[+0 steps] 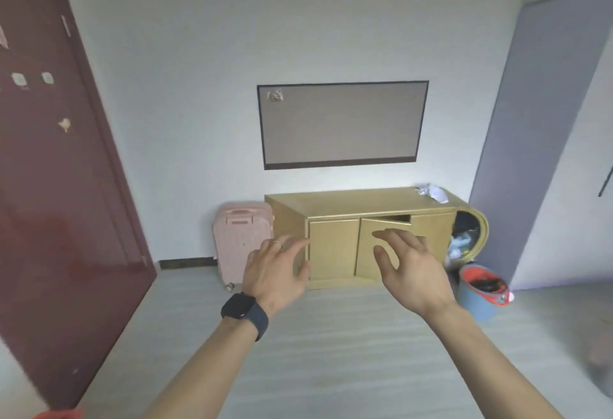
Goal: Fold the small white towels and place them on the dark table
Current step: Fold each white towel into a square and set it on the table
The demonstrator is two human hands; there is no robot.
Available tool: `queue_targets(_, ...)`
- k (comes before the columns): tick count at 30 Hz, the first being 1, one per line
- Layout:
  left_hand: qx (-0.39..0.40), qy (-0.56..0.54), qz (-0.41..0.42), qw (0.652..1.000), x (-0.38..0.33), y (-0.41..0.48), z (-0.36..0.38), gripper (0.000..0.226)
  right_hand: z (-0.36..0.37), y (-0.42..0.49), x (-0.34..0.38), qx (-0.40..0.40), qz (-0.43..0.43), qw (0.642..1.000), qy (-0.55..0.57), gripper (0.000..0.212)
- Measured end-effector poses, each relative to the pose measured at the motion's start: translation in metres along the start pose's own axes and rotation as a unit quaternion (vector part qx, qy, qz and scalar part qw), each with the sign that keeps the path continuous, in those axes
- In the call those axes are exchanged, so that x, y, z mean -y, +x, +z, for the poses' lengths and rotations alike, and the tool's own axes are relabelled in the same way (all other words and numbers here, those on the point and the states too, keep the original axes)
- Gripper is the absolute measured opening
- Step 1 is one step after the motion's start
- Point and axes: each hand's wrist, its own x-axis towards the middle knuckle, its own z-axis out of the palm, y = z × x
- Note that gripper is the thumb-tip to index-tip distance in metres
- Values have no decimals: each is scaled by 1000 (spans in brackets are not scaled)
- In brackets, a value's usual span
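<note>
Both my arms reach forward in mid-air over a pale floor. My left hand (277,272) has spread, relaxed fingers and holds nothing; a dark watch sits on its wrist and a ring on one finger. My right hand (409,269) is likewise spread and empty. A crumpled white cloth (433,192) lies on the right end of the low yellow cabinet (351,203) ahead; whether it is a towel I cannot tell. No dark table is in view.
A pink suitcase (240,239) stands left of the cabinet. One cabinet door (371,249) hangs ajar. A blue and orange bucket (481,289) sits on the floor at right. A dark red door (56,170) fills the left, and a grey panel (341,123) hangs on the wall.
</note>
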Motion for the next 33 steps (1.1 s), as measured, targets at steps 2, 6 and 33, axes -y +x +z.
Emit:
queue_targets(2, 2, -14, 18, 1000, -3, 53, 22, 46, 7, 37, -32, -3, 13, 1000, -19, 32)
queue_targets(6, 8, -34, 53, 998, -8, 160, 67, 45, 30, 114, -93, -9, 42, 998, -37, 34)
queue_targets(33, 103, -106, 85, 985, -154, 780, 442, 42, 192, 556, -581, 22, 234, 972, 11, 32)
